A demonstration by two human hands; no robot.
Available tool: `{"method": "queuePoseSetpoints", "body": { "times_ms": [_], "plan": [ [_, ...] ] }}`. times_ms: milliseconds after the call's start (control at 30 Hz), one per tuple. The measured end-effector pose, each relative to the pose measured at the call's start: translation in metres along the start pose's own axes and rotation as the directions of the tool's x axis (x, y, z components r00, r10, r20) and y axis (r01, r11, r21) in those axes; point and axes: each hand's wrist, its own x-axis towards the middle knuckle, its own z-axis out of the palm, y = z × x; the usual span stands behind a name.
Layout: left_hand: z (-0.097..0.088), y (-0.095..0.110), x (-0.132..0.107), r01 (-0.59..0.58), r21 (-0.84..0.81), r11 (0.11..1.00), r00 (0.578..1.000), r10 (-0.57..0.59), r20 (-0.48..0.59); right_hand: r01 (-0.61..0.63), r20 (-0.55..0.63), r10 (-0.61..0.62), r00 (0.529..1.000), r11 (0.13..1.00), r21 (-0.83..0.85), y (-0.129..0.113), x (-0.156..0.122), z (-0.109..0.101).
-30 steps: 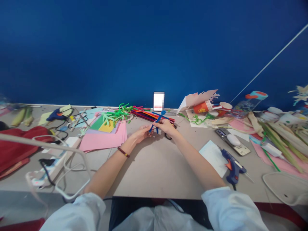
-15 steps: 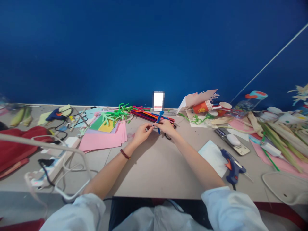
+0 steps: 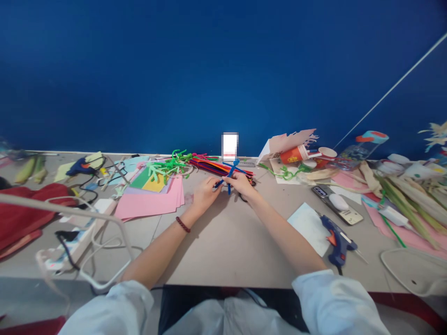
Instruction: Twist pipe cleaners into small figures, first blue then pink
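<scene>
Both my hands meet above the middle of the grey table [image 3: 216, 242]. My left hand [image 3: 205, 191] and my right hand [image 3: 240, 183] pinch a twisted blue pipe cleaner figure [image 3: 230, 173] between them, fingers closed on it. Its upper ends stick up above my right hand. Right behind lies a bundle of coloured pipe cleaners [image 3: 216, 166], with green pipe cleaner shapes [image 3: 167, 166] to its left. A dark beaded bracelet sits on my left wrist.
Stacked coloured paper sheets [image 3: 153, 200] lie left of my hands. A blue glue gun [image 3: 337, 239] and a white sheet [image 3: 309, 228] lie to the right, beside a phone [image 3: 335, 204]. Paper cups [image 3: 296, 154], husks and scraps crowd the far right. A power strip with cables [image 3: 84, 237] sits left.
My left hand shifted slightly along the blue figure, and the figure turned a little between my fingers. Both hands stay in the same place.
</scene>
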Motion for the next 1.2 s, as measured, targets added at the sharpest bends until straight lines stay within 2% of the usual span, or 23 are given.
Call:
{"method": "queuePoseSetpoints", "body": {
  "times_ms": [100, 167, 233, 300, 367, 433, 500, 533, 600, 667, 733, 767, 833, 900, 933, 967, 1000, 1067, 1200],
  "plan": [
    [0.001, -0.001, -0.001, -0.015, 0.012, 1.000, 1.000, 0.015, -0.016, -0.022, 0.006, 0.022, 1.000, 1.000, 0.016, 0.000, 0.000, 0.002],
    [0.001, -0.001, -0.001, 0.010, -0.040, 0.999, 1.000, -0.011, -0.013, -0.006, 0.013, 0.006, 1.000, 1.000, 0.018, 0.000, 0.000, 0.003],
    [0.002, -0.001, 0.000, 0.063, -0.157, 0.986, 0.998, -0.061, 0.016, 0.032, 0.029, -0.033, 0.999, 0.999, 0.032, 0.000, 0.001, 0.004],
    [0.003, -0.001, 0.003, 0.177, -0.338, 0.924, 0.984, -0.157, 0.084, 0.068, 0.055, -0.071, 0.996, 0.996, 0.066, 0.001, 0.001, 0.003],
    [0.003, -0.003, 0.006, 0.368, -0.544, 0.754, 0.929, -0.284, 0.236, 0.109, 0.091, -0.119, 0.989, 0.988, 0.108, 0.002, 0.001, 0.001],
    [0.003, -0.006, 0.008, 0.564, -0.681, 0.467, 0.826, -0.335, 0.454, 0.167, 0.132, -0.183, 0.974, 0.978, 0.126, 0.001, 0.000, -0.001],
    [0.000, -0.008, 0.009, 0.698, -0.698, 0.163, 0.714, -0.235, 0.659, 0.223, 0.171, -0.243, 0.955, 0.967, 0.124, -0.001, -0.002, -0.002],
    [-0.001, -0.009, 0.009, 0.738, -0.673, 0.041, 0.671, -0.154, 0.726, 0.237, 0.186, -0.258, 0.948, 0.963, 0.128, -0.001, -0.003, -0.003],
    [-0.003, -0.008, 0.009, 0.783, -0.612, -0.112, 0.613, -0.026, 0.789, 0.231, 0.198, -0.259, 0.945, 0.961, 0.155, -0.003, -0.004, -0.003],
    [-0.002, -0.006, 0.010, 0.778, -0.610, -0.150, 0.611, -0.042, 0.790, 0.201, 0.188, -0.234, 0.954, 0.963, 0.180, -0.002, -0.003, -0.002],
    [0.000, -0.003, 0.011, 0.734, -0.675, -0.073, 0.653, -0.195, 0.732, 0.180, 0.135, -0.203, 0.970, 0.970, 0.166, -0.001, -0.001, -0.001],
    [0.001, -0.002, 0.011, 0.703, -0.711, 0.018, 0.685, -0.284, 0.671, 0.173, 0.093, -0.188, 0.978, 0.974, 0.143, 0.000, 0.000, -0.001],
    [0.003, -0.001, 0.011, 0.601, -0.738, 0.307, 0.782, -0.418, 0.463, 0.156, 0.004, -0.157, 0.988, 0.984, 0.087, 0.000, 0.001, 0.000],
    [0.003, -0.001, 0.010, 0.438, -0.638, 0.634, 0.890, -0.405, 0.208, 0.122, -0.056, -0.119, 0.991, 0.991, 0.047, -0.001, 0.001, 0.002],
    [0.002, -0.002, 0.009, 0.344, -0.547, 0.763, 0.933, -0.343, 0.108, 0.098, -0.066, -0.095, 0.993, 0.994, 0.041, -0.002, 0.000, 0.004],
    [0.001, -0.002, 0.008, 0.252, -0.452, 0.856, 0.963, -0.266, 0.033, 0.070, -0.071, -0.066, 0.995, 0.996, 0.049, -0.004, -0.001, 0.006],
    [0.001, -0.003, 0.006, 0.170, -0.365, 0.915, 0.982, -0.188, -0.013, 0.038, -0.073, -0.033, 0.997, 0.997, 0.068, -0.006, -0.003, 0.008],
    [0.000, -0.004, 0.004, 0.056, -0.240, 0.969, 0.996, -0.070, -0.050, -0.034, -0.076, 0.043, 0.996, 0.992, 0.122, -0.011, -0.006, 0.011],
    [0.001, -0.007, 0.001, 0.009, -0.145, 0.989, 0.996, -0.022, -0.088, -0.115, -0.051, 0.128, 0.990, 0.970, 0.213, -0.015, -0.011, 0.015]
  ]
}}
